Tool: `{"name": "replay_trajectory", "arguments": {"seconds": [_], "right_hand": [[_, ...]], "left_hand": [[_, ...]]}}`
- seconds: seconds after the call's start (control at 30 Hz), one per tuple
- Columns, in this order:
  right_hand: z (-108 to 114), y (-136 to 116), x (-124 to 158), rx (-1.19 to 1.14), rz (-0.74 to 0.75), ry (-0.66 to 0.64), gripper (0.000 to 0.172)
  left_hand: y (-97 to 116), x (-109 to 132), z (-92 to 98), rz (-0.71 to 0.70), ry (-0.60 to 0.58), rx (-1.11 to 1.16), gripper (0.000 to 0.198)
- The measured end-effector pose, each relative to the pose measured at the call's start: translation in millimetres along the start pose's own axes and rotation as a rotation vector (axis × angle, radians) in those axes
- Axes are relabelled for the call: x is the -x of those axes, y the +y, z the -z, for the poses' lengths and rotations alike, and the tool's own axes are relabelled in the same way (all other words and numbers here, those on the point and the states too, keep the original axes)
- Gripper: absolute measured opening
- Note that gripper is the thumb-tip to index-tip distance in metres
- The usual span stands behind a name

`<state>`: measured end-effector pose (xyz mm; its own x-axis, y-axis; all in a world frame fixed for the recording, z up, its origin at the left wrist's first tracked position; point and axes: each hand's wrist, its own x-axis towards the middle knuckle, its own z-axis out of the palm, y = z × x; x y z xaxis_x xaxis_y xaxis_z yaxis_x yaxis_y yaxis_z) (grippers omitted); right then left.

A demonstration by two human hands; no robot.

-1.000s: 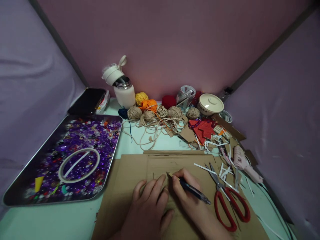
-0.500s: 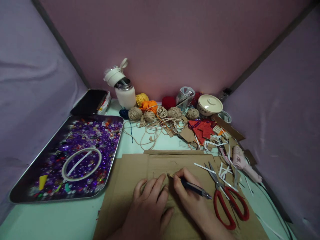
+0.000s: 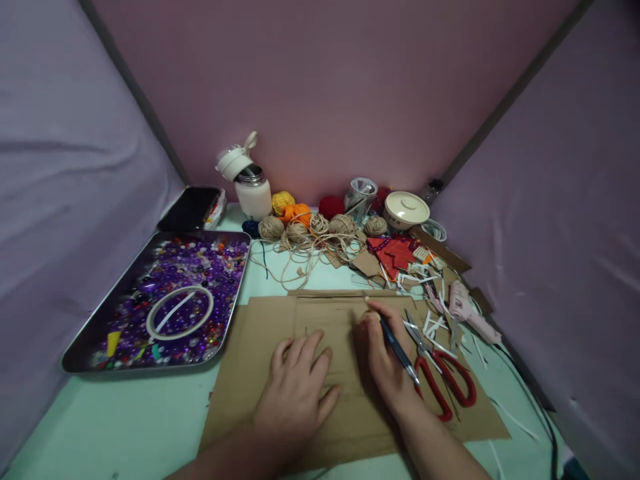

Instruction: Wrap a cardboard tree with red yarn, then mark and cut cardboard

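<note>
My left hand [image 3: 296, 387] lies flat with its fingers spread on a large piece of cardboard [image 3: 250, 363]. In my right hand [image 3: 387, 353] a dark blue pen [image 3: 397, 347] is gripped, its tip pointing up and away near the far part of the cardboard. Whether the tip touches the surface I cannot tell. Faint short pencil-like lines show on the cardboard between and beyond the hands. Just right of the right hand, red-handled scissors [image 3: 440, 377] rest on the cardboard with their blades a little apart.
A metal tray [image 3: 70, 363] of purple beads, with a hoop [image 3: 150, 320] on them, stands at left. Yarn and twine balls [image 3: 343, 225], an open flask [image 3: 254, 200] and a lidded bowl [image 3: 406, 210] line the back. A pink glue gun [image 3: 470, 313] and paper strips lie right.
My right hand has moved the pen away from my left hand, up and to the right. The left hand's fingers are more spread. The whole view has shifted slightly.
</note>
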<state>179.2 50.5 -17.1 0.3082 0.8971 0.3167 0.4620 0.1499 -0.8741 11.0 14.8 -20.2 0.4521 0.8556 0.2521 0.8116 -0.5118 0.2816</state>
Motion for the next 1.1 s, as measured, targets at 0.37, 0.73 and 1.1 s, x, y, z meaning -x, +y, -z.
{"name": "replay_trajectory", "arguments": {"seconds": [0.37,0.73,1.1], "right_hand": [[0,3,-6,-0.229,-0.086,-0.067,0.028],[4,12,1,-0.257,0.017,-0.172,0.026],[4,9,4,-0.167,0.151,-0.262,0.026]], "left_hand": [[9,7,7.8,0.010,0.018,0.024,0.033],[8,10,7.2,0.122,0.280,0.036,0.020],[5,-29,28.8,0.134,0.309,0.043,0.018]]}}
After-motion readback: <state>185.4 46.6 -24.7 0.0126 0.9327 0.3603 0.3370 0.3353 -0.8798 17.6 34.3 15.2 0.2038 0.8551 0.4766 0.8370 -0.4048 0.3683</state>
